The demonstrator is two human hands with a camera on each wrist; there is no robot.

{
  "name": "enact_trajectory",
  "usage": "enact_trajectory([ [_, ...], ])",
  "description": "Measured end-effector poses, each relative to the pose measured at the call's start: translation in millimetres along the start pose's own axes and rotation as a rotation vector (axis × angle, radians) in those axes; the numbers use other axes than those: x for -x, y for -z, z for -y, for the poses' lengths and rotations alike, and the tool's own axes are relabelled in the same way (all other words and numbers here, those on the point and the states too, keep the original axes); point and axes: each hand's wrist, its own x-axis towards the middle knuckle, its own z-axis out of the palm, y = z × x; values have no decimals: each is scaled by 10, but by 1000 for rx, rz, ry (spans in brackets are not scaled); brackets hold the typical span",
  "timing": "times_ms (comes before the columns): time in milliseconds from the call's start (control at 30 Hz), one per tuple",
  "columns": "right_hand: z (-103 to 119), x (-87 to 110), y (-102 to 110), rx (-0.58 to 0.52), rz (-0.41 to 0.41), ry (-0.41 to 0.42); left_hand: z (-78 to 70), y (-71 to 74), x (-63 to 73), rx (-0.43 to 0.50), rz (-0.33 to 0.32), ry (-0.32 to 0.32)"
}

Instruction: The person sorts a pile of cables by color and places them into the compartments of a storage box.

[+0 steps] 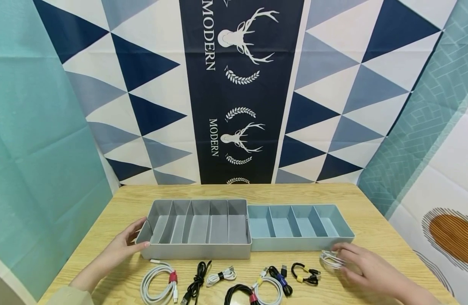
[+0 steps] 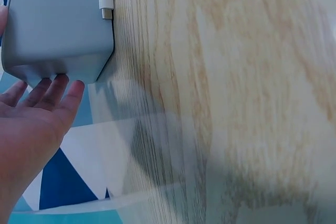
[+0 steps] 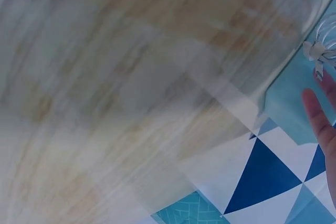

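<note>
My left hand (image 1: pixel 121 243) is at the left end of a grey divided organizer box (image 1: pixel 196 250). In the left wrist view its straight fingers (image 2: pixel 52 95) rest against the box's end wall (image 2: pixel 58 30). My right hand (image 1: pixel 365 267) pinches a coiled white cable (image 1: pixel 330 259) in front of the right corner of a light blue divided box (image 1: pixel 295 244). The right wrist view shows this cable's white tie (image 3: pixel 316 51) by the fingertips; most of that hand is cut off there.
Along the front lie a white cable with red strap (image 1: pixel 173 277), a black cable (image 1: pixel 196 281), a small white cable (image 1: pixel 222 276), a black cable with red strap (image 1: pixel 238 289), a white coil (image 1: pixel 272 281), a blue-strapped black cable (image 1: pixel 281 279) and a yellow-strapped black cable (image 1: pixel 308 277).
</note>
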Motion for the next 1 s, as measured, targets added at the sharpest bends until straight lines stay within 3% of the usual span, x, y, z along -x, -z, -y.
enact_trajectory([
  [267,-9,-46,60,-43,-65,32,16,-1,-3,2,3,0],
  [600,-3,-159,198,-101,-59,31,13,1,-8,1,10,5],
  [1000,-34,-445,429,-35,-78,96,16,10,-7,10,19,-1],
])
